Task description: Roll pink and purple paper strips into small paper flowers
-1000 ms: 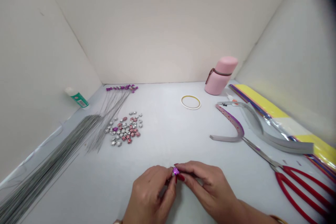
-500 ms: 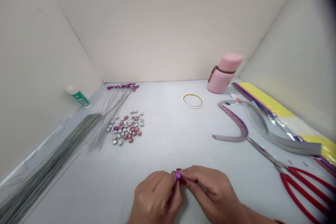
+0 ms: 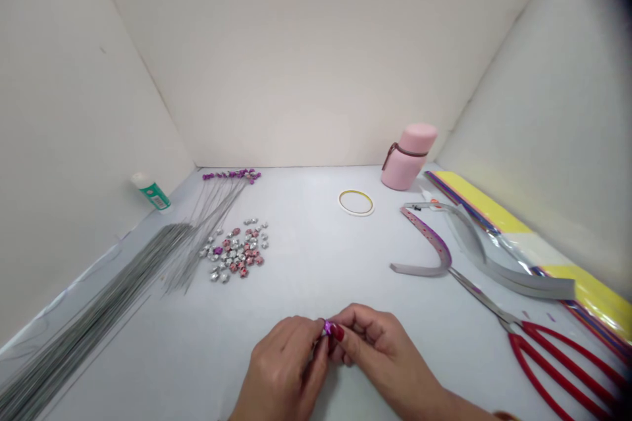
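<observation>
At the near middle of the table, a small shiny purple paper star (image 3: 328,327) is pinched between both hands. My left hand (image 3: 289,362) grips it from the left with thumb and forefinger. From the right, my right hand (image 3: 378,352) presses it with a red-nailed thumb, the other fingers curled behind. Fingertips cover much of the star. Beyond my left hand lies a loose group of small silver, pink and purple stars (image 3: 237,253). Purple-tipped wire stems (image 3: 222,194) lie behind that group.
A thick bundle of grey wires (image 3: 108,296) runs along the left. A green-and-white glue tube (image 3: 153,192) is at the left wall. Right of my hands are red-handled scissors (image 3: 513,323), curled paper strips (image 3: 437,247), a tape ring (image 3: 356,202), a pink flask (image 3: 407,158) and yellow packets (image 3: 494,210).
My right thumb has shifted onto the star's near face, and the right fingers have curled in behind. Both hands still hold the star. The whole view has shifted slightly.
</observation>
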A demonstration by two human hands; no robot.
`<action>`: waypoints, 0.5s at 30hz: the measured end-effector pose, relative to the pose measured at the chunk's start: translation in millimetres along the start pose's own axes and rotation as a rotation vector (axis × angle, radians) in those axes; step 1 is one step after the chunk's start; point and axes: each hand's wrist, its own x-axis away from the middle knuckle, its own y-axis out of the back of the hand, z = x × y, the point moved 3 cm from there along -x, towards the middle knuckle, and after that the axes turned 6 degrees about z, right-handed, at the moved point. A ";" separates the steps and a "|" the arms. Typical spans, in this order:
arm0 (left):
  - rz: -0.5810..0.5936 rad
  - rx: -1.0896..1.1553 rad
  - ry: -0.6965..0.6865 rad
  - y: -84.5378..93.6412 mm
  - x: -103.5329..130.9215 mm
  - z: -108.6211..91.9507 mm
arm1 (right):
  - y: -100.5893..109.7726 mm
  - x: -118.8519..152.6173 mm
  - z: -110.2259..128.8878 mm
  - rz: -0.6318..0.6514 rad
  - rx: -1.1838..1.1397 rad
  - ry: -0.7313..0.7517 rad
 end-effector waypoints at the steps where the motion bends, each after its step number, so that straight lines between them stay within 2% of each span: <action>1: 0.004 0.026 0.015 -0.8 0.1 1.6 | -0.3 -0.9 -1.2 0.005 -0.040 -0.028; 9: 0.049 0.161 0.070 1.6 -2.4 6.5 | 0.8 -5.5 -4.4 0.058 -0.191 -0.115; 15: 0.068 0.318 0.248 2.2 -2.6 8.0 | 0.7 -4.2 -1.3 0.057 -0.171 -0.088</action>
